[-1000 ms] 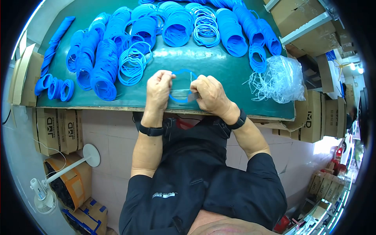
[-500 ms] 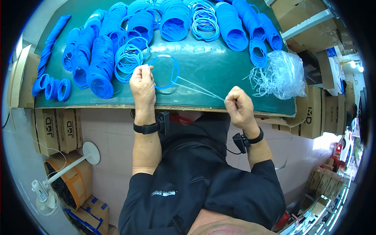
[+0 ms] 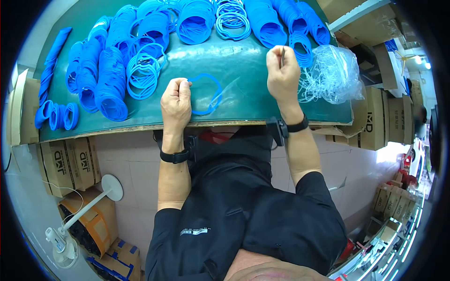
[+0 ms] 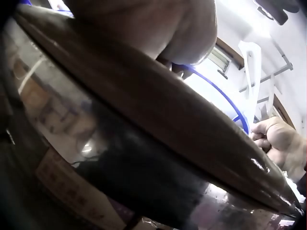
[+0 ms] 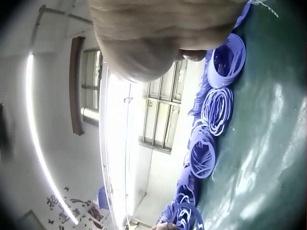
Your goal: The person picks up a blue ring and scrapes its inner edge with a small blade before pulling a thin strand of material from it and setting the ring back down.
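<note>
My left hand (image 3: 176, 104) pinches one edge of a thin blue ring (image 3: 219, 99), which stands out to the right over the green table. A pale, translucent strip (image 3: 229, 88) shows at the ring's right side. In the left wrist view the ring (image 4: 221, 92) curves out from my fingers, with a whitish looped strip (image 4: 252, 72) near it. My right hand (image 3: 284, 75) is raised further right, near the bag of strips, fingers curled round a thin, dark metal blade (image 3: 282, 55). In the right wrist view the palm (image 5: 163, 33) hides what the fingers hold.
Rows of stacked blue rings (image 3: 194, 23) line the back and left of the green table (image 3: 253, 105). A looser pile of rings (image 3: 143, 77) lies beyond my left hand. At right sits a clear bag with tangled strips (image 3: 330, 75). Cardboard boxes (image 3: 370, 124) flank the table.
A second ago both hands met at the ring; then my right hand drew a clear strip out to the right. Now it has moved up towards the bag. My left hand keeps the ring.
</note>
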{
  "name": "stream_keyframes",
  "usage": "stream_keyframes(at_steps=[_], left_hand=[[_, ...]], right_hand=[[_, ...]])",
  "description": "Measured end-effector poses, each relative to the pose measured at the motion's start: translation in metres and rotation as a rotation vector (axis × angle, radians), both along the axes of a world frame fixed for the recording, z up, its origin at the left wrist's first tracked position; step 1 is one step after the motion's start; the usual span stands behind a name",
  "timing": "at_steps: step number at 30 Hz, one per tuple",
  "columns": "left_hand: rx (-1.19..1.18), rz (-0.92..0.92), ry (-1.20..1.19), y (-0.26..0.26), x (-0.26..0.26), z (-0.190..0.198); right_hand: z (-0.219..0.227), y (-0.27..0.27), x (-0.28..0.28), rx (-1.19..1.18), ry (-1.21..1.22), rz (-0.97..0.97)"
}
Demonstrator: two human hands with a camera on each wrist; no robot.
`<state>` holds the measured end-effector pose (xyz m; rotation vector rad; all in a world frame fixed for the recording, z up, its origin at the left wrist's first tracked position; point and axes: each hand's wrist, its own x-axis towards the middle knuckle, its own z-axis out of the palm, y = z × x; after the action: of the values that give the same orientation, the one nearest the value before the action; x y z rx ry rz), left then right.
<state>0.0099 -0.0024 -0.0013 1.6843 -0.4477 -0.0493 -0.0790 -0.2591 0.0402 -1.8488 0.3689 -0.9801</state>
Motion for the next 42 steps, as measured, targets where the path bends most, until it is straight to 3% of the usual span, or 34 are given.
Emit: stream_keyframes(at_steps=[2,5,7,10,13,15,19,23,27,32,37,39,41,42], left_hand=[[-0.005,-0.013,0.017,0.003,0.001,0.0],[-0.008,0.0,0.021,0.001,0.001,0.001],[-0.002,0.028,0.014,-0.001,0.002,-0.001],[-0.062,0.078,0.022,-0.005,0.007,-0.006],[-0.102,0.098,0.083,-0.003,0.008,-0.013],[-0.122,0.117,0.049,-0.004,0.007,-0.015],[-0.114,0.118,0.04,-0.004,0.006,-0.013],[-0.121,0.101,0.065,-0.002,0.006,-0.01],[-0.128,0.065,0.096,0.0,0.009,-0.012],[-0.087,0.05,0.086,0.001,0.005,-0.006],[-0.017,0.066,-0.004,-0.002,0.006,-0.012],[-0.013,0.055,0.057,0.0,0.006,-0.011],[0.003,0.069,0.035,-0.002,0.008,-0.012],[-0.035,0.082,0.011,-0.004,0.01,-0.021]], right_hand=[[0.002,-0.006,0.01,-0.064,-0.012,-0.087],[0.014,-0.01,0.012,0.032,-0.093,-0.121],[0.018,-0.005,0.003,-0.108,0.054,-0.061],[0.026,0.032,-0.021,-0.386,0.188,0.286],[0.017,0.073,-0.039,-0.361,0.305,0.467],[0.005,0.094,-0.037,-0.276,0.205,0.401],[-0.008,0.104,-0.026,-0.351,0.119,0.332],[-0.011,0.095,-0.022,-0.302,0.053,0.333],[-0.004,0.066,-0.029,-0.193,0.104,0.149],[0.003,0.04,-0.035,0.178,0.069,0.135],[0.025,-0.013,-0.05,-0.039,0.119,-0.092],[0.035,-0.045,-0.064,-0.447,0.191,-0.209],[0.039,-0.073,-0.083,-0.554,0.233,-0.265],[0.038,-0.089,-0.092,-0.768,0.348,-0.268]])
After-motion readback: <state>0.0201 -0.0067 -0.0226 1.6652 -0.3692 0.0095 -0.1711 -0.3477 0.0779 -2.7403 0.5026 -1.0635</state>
